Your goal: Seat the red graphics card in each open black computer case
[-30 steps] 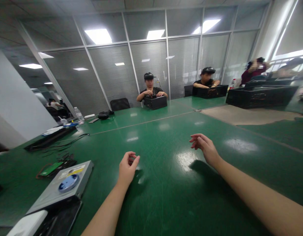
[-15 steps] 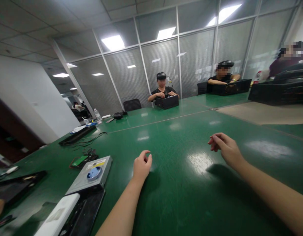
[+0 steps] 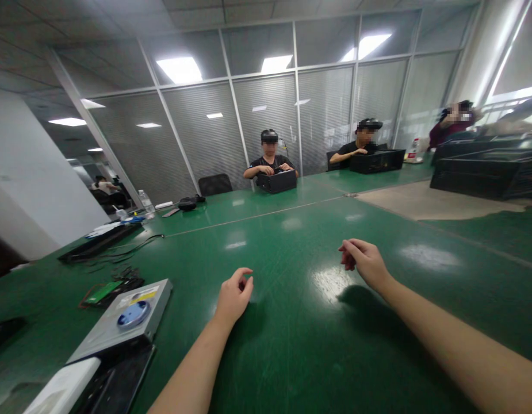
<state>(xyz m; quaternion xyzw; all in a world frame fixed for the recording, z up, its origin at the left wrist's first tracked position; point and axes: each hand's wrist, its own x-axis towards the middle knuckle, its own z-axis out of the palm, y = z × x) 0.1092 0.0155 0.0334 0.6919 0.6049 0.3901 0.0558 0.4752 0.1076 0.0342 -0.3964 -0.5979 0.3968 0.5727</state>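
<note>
drive (image 3: pixel 105 332), silver, on the green table (image 3: pixel 287 345), left of the left hand (image 3: pixel 233 295)
left hand loosely cupped, thumb gap narrow, nothing seen in it; right hand (image 3: pixel 364 261) curled, contents cannot be told; both best relaxed, clear of the drive.

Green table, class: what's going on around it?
The camera wearer's left hand and right hand are loosely curled over the green table; nothing shows in either. Nearest the left hand lies a silver metal box bearing a blue round dish. Across the table, one person has both hands at a black box; another person works at a second black box.
</note>
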